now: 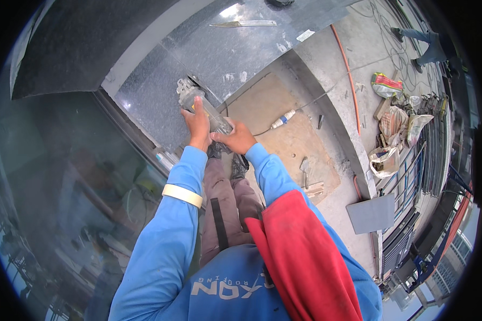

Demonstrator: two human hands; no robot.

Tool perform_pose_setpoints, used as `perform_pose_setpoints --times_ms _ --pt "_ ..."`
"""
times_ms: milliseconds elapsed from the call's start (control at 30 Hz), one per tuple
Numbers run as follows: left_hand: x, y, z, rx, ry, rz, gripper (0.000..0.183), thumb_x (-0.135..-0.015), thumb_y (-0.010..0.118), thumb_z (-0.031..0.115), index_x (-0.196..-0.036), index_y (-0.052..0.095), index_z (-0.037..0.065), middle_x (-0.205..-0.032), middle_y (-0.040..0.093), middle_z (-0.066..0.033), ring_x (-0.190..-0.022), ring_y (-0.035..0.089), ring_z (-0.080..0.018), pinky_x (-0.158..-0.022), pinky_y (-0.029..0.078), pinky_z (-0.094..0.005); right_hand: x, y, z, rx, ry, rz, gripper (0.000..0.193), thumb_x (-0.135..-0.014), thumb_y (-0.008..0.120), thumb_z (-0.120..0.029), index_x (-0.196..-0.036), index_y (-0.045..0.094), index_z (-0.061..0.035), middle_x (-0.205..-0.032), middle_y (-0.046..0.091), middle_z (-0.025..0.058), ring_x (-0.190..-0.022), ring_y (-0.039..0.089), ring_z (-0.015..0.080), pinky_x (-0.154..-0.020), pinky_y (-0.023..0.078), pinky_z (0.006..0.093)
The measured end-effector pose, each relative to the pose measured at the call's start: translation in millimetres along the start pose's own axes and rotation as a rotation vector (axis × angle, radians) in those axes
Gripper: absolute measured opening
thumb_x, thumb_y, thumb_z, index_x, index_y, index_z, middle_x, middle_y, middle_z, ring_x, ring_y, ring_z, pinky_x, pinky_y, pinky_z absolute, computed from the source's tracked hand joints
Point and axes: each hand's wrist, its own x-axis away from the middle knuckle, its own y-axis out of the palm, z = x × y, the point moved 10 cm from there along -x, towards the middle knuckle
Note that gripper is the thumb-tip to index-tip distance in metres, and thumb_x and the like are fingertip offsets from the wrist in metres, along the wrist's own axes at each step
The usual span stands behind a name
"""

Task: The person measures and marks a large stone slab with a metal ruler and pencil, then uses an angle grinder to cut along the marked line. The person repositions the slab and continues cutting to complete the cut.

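Both hands grip a grey power tool [201, 104], probably a grinder, pressed against the shiny metal sheet [235, 48]. The left hand [198, 125] wraps its body; the right hand [235, 139] clutches its rear. Best held firm and steady.

Blue long sleeves [171, 235], white armband [182, 195], red cloth [302, 257] over shoulder.

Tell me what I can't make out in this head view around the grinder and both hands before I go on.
- Angle grinder: its disc is hidden against the metal sheet.
- Left hand and right hand: fingers wrap under the tool body; any switch is hidden.
- Cable beyond the white plug: too thin to follow.
- Person at the upper right: cut off by the fisheye rim.
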Motion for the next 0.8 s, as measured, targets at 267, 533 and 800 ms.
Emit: perform_pose_setpoints --times_ms 267,533,800 --pt "-37 -1 12 0.040 0.027 -0.018 0.095 -0.102 0.062 0.043 -0.159 0.006 -0.009 -0.157 0.034 -0.0281 -0.143 0.042 -0.0362 -0.116 0.038 -0.0425 -35 8 -6 0.022 0.038 -0.016 0.057 -0.085 0.085 -0.025 -0.128 0.064 0.0047 -0.091 0.076 0.0094 -0.075 0.069 0.0128 -0.067 0.056 0.0309" --pt "-5 1 -2 0.055 -0.044 -0.022 0.100 -0.102 0.062 0.044 -0.160 0.000 -0.008 -0.157 0.034 -0.0282 -0.144 0.041 -0.0353 -0.116 0.037 -0.0420 1 2 -16 0.028 -0.050 0.032 0.054 -0.084 0.085 -0.025 -0.126 0.066 0.0037 -0.093 0.076 0.0097 -0.076 0.069 0.0128 -0.068 0.056 0.0318" --pt "-4 3 -7 0.088 0.049 -0.037 0.088 -0.102 0.062 0.043 -0.157 0.016 -0.007 -0.154 0.039 -0.0259 -0.138 0.046 -0.0330 -0.112 0.040 -0.0421 4 -4 -2 0.046 -0.021 0.016 0.054 -0.084 0.084 -0.025 -0.127 0.066 0.0028 -0.099 0.076 0.0100 -0.080 0.069 0.0131 -0.071 0.056 0.0310"
